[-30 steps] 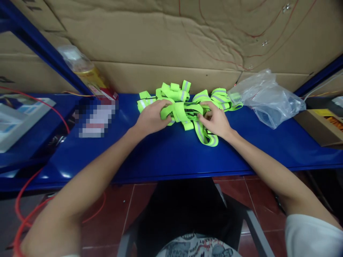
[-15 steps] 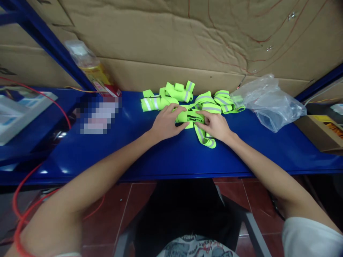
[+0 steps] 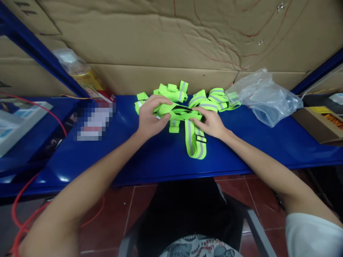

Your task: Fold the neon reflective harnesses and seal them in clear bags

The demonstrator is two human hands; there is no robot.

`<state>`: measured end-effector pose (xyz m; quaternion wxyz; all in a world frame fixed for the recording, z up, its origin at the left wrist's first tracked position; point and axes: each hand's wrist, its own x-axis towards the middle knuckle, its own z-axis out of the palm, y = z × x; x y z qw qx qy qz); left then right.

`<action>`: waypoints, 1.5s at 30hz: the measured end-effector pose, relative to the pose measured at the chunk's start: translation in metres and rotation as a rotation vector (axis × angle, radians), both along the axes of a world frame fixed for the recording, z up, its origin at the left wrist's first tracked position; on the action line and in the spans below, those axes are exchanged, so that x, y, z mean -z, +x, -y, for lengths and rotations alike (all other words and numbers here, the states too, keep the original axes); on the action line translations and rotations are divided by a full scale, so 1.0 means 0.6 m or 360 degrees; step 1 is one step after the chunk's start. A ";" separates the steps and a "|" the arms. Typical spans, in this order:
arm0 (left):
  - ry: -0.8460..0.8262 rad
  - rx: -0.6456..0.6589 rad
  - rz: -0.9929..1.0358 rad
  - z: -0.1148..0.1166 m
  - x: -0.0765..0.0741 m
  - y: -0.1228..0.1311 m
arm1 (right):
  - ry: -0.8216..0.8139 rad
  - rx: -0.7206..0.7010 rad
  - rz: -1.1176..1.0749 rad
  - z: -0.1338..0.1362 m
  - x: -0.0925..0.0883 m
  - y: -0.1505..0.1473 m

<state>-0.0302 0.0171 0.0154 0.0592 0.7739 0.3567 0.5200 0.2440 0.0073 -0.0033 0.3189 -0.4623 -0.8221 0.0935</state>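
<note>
Hands are both working one neon green fabric strap with a grey reflective stripe [image 3: 178,111], holding it stretched just above the blue metal table [image 3: 128,157], toward the back of it. The left hand [image 3: 148,117] is curling its fingers around the strap's left end and the right hand [image 3: 211,123] is pinching the other end. A doubled loop with a black plastic slider [image 3: 200,138] is trailing onto the table toward the person.

My take: holding the band flat between the two grips and letting that loose loop lie straight is what's stopping it from twisting (this kind of webbing loves to flip over).

Right behind the hands, a heap of matching green straps [image 3: 174,92] is sitting against the brown cardboard wall [image 3: 160,43], touching or nearly touching the held one, so snagging a neighbour is looking easy. A crumpled clear plastic bag [image 3: 265,101] is lying just right of the heap, and an open cardboard box [image 3: 320,125] is sitting further right. A plastic bottle with a yellow label [image 3: 80,69] is leaning in the left corner, well apart from the work.
</note>
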 end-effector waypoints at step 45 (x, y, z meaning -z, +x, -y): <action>0.0083 0.0057 -0.0201 0.002 -0.021 -0.031 | -0.0799 -0.0490 -0.1089 0.006 -0.097 0.033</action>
